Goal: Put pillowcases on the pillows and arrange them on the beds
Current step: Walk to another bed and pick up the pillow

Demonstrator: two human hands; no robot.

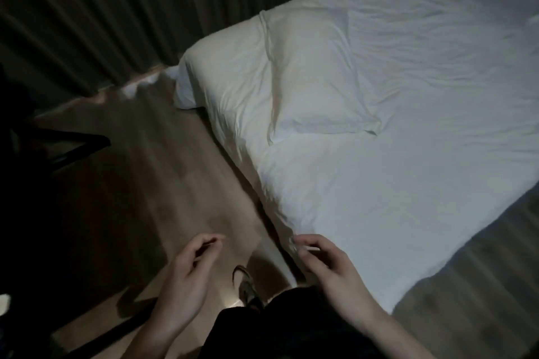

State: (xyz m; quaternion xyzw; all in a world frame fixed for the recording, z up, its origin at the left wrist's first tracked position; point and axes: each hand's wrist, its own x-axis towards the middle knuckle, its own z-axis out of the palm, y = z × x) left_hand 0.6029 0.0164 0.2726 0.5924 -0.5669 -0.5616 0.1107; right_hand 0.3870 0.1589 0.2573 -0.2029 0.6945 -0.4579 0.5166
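While I watch, a white cased pillow [297, 73] lies creased on the bed [408, 183], at its far left corner.
Left hand [186, 280] loosely curled, holding nothing; right hand [329, 268] fingertips seem to touch the sheet edge; I cannot tell if they pinch.

Dim room, soft motion blur (esp. floor), dark edges
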